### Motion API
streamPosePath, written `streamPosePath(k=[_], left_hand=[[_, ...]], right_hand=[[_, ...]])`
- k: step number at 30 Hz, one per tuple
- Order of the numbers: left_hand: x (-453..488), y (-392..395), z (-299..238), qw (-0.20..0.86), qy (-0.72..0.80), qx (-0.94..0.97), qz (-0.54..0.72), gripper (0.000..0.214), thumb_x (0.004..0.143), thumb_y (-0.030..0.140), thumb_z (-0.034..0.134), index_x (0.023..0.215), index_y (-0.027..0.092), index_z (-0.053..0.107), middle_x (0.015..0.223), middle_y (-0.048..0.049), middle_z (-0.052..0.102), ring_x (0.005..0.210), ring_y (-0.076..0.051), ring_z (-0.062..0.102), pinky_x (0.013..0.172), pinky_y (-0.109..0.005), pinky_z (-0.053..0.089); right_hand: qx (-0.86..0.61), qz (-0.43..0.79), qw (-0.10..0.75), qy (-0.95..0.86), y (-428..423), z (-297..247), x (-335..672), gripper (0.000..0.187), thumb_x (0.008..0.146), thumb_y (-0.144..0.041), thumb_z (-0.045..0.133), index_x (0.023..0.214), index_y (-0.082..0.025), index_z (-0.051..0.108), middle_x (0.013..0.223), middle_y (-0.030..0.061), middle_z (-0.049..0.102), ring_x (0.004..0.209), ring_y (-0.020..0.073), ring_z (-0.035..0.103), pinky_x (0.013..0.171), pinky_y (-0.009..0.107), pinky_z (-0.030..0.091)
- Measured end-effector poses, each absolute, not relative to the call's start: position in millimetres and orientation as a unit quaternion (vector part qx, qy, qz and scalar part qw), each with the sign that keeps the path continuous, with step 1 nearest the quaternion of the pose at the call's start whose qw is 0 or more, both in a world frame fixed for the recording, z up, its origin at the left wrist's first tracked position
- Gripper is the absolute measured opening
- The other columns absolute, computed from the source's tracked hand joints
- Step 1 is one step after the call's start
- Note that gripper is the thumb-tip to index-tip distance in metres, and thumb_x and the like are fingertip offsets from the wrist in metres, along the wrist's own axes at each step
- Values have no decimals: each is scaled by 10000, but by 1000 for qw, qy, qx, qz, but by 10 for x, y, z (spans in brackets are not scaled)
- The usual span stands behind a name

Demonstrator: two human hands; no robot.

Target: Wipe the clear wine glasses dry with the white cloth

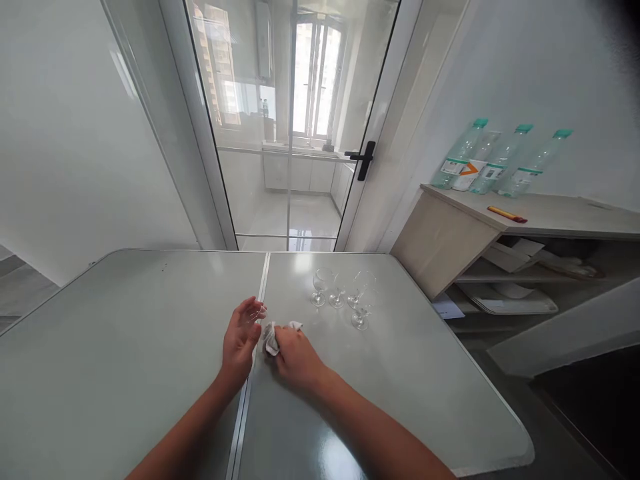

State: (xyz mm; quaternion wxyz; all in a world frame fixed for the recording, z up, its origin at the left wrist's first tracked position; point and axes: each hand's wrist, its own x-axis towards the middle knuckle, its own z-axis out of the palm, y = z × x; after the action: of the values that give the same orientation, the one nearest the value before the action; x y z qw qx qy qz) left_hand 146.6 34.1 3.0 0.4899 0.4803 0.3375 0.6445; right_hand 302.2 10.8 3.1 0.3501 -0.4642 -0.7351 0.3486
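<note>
My left hand (240,343) is curled around a clear wine glass (257,313), of which only faint outlines show between the fingers and thumb. Just to its right, my right hand (299,353) grips a crumpled whitish cloth (271,339), bunched in front of the fingers and close to the glass. Both hands are above the middle seam of a pale grey table (165,347). Beyond my right hand, several clear stemmed glasses stand upright in a loose group, among them a rounded one (319,298) at the left and a nearer one (359,321).
A wooden shelf unit (450,227) adjoins the table's right side. Plastic bottles (505,160) with green caps and a yellow-red packet (506,214) are on its top; a tray (520,303) lies inside. Behind the table is a glass door (280,173) with a black handle (367,161).
</note>
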Motion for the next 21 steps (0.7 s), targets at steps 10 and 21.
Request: streamPosePath(k=[10, 21], left_hand=[[1384, 335, 152, 467, 279, 460, 701, 588, 823, 495, 755, 1325, 222, 615, 1238, -127, 615, 1190, -286, 597, 1075, -447, 477], [1416, 227, -46, 347, 213, 630, 661, 530, 882, 378, 700, 1374, 240, 558, 1198, -138, 556, 1099, -294, 596, 961, -475, 527]], right_hand=[[-468, 522, 576, -420, 229, 13, 3115, 407, 877, -590, 633, 793, -192, 605, 699, -15, 539, 665, 142, 461, 629, 250, 380], [-368, 752, 375, -398, 115, 97, 3057, 414, 597, -444, 876, 780, -145, 655, 628, -36, 527, 551, 92, 420, 552, 227, 325]])
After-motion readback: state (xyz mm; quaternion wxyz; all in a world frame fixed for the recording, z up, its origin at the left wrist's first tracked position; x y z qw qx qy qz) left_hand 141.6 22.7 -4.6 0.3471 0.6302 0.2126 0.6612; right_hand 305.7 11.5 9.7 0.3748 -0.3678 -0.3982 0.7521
